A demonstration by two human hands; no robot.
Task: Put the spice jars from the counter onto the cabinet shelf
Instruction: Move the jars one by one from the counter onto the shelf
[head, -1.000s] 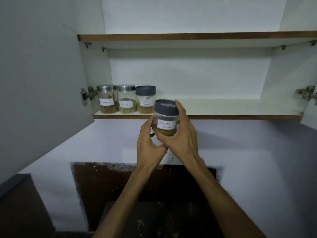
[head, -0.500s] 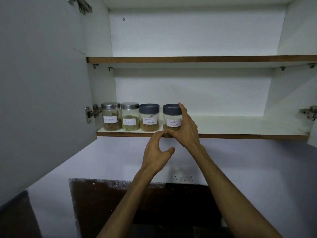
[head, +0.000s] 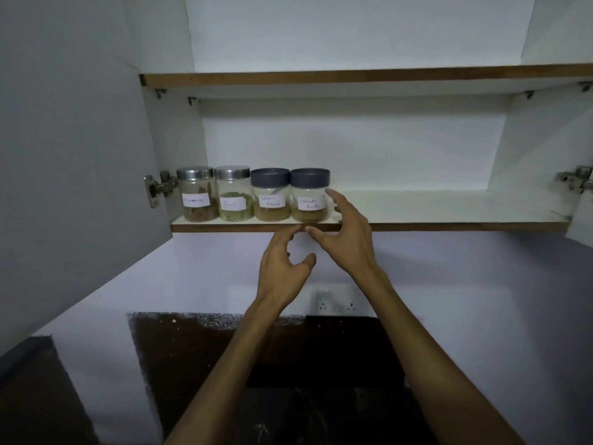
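Observation:
Several labelled spice jars stand in a row at the left end of the lower cabinet shelf (head: 433, 207). Two have silver lids (head: 195, 195) (head: 232, 194). Two have dark grey lids: the garam masala jar (head: 271, 195) and, rightmost, the coriander powder jar (head: 309, 195). My right hand (head: 345, 234) hovers just right of and below the coriander jar, fingers spread, holding nothing. My left hand (head: 284, 268) hangs below the shelf edge with fingers loosely curled, empty.
The upper shelf (head: 353, 75) runs above. The left cabinet door (head: 73, 155) stands swung out, its hinge (head: 158, 187) beside the first jar. A hinge (head: 574, 179) shows at the right. A wall socket (head: 337, 305) sits below; dark counter lies underneath.
The coriander jar went from both hands up onto the shelf beside the garam masala jar. My right hand let it go and drew back; my left hand dropped slightly.

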